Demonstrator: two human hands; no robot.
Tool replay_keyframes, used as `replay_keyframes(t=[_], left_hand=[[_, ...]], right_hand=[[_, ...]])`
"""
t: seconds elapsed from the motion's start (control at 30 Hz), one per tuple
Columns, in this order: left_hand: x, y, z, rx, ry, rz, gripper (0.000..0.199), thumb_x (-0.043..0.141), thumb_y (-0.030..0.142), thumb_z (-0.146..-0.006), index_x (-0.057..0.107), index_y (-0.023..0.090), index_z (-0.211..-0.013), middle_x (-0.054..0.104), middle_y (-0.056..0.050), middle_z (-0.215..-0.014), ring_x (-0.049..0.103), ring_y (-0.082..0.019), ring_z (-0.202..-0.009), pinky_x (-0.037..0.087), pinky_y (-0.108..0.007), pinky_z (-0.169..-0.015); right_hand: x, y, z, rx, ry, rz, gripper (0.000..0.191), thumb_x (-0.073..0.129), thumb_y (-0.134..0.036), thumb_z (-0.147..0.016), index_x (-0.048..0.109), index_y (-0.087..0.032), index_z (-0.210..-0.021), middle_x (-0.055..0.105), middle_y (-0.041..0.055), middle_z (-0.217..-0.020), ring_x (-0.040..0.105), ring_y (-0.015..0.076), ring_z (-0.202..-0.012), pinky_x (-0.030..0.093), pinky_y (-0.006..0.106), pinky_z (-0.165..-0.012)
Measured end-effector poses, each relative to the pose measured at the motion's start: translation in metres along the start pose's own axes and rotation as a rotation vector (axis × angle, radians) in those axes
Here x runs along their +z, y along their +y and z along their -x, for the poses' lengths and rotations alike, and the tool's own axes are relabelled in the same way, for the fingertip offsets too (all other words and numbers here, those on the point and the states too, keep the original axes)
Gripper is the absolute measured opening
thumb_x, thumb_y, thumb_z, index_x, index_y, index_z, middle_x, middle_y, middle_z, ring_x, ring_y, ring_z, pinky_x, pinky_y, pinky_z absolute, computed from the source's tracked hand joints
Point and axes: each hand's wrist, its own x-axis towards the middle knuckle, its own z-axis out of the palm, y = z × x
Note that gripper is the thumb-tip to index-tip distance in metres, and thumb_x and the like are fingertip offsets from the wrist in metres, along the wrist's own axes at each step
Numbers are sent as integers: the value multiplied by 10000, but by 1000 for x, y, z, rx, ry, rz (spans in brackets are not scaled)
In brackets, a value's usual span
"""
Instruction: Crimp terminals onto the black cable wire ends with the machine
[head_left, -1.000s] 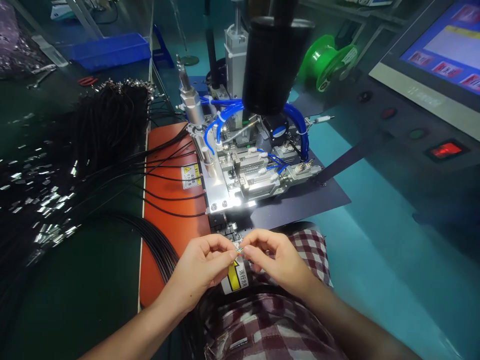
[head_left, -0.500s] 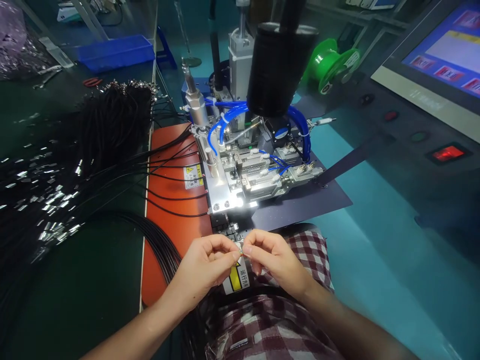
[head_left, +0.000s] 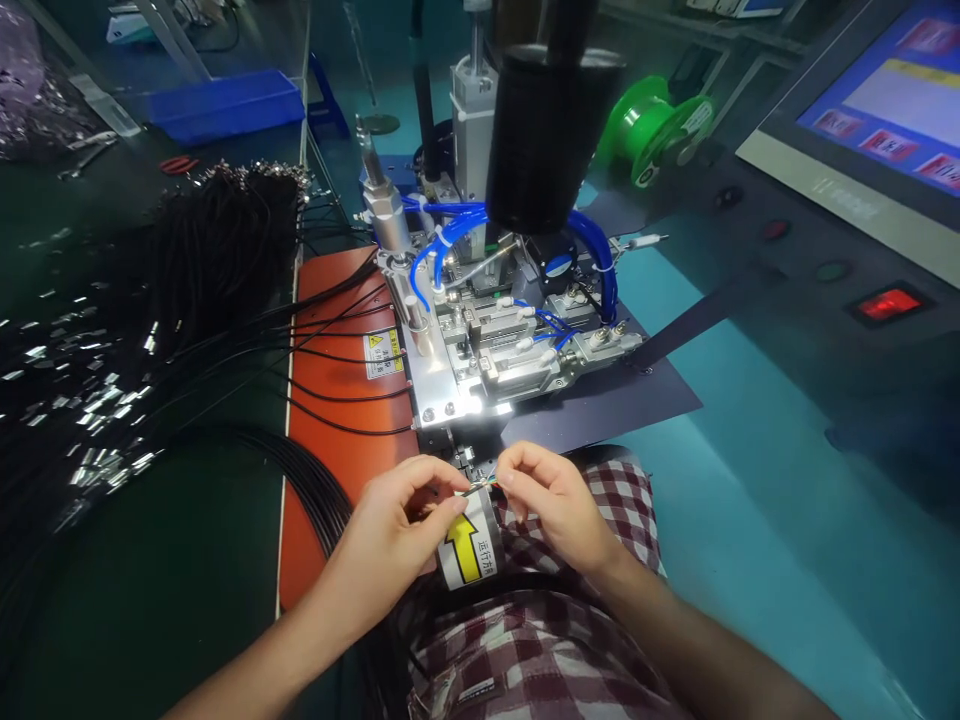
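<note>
Between my hands is the end of a black cable, with thin coloured wires fanning out of it. My left hand pinches the cable end between thumb and forefinger. The tips of the wires are pinched in my right hand. Just below them lies a white label with a yellow arrow. Beyond my hands stands a metal machine with blue air tubes, and several black cables run into its left side over an orange board.
A large bundle of black cables lies on the dark table at the left, near a blue tray and red-handled scissors. A black cylinder hangs over the machine. At the right are a green spool and a control panel.
My hands have moved slightly apart, my left hand to the left and my right hand up and right. More of the coloured wires and the arrow label now shows.
</note>
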Motion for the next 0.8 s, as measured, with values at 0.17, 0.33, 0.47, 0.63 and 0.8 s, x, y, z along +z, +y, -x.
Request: replay_keyframes(t=[0.17,0.33,0.47,0.63,0.8], left_hand=[[-8,-12,-7,288,93,-351,200,462,175,-879,654,189,-934,593,-51,-879,578,-163,-816,462,-253,-734],[-16,-19,-8,327,9,-514,302,374,126,-899,618,215,-1053,557,-44,-918,577,-143,-795,461,-232,-706],[-18,-19,-9,334,-43,-598,387,355,87,-878,587,237,-1149,531,-47,-937,575,-145,-787,471,-243,-700],[-15,-19,-11,353,-20,-689,413,367,75,-865,590,226,-1178,527,-62,-928,582,-166,-775,489,-257,-645],[-13,-19,-13,348,-21,-770,429,403,62,-844,587,213,-1201,532,-80,-931,591,-194,-775,514,-303,-647]], right_hand=[[-4,14,-20,11,9,-23,238,593,-355,-798,500,-182,-663,440,-64,-499,374,96,-462,301,242,-487],[0,22,-32,15,-27,-15,221,587,-354,-801,515,-179,-687,454,-66,-495,384,96,-464,296,241,-495],[1,22,-36,19,-38,-7,210,591,-342,-800,518,-175,-696,456,-67,-497,383,94,-469,289,238,-493],[0,19,-38,42,-35,7,209,593,-336,-793,516,-172,-689,459,-66,-496,371,90,-462,273,238,-486],[-2,19,-39,41,-39,51,225,598,-362,-786,527,-172,-690,456,-62,-506,377,96,-467,271,243,-484]])
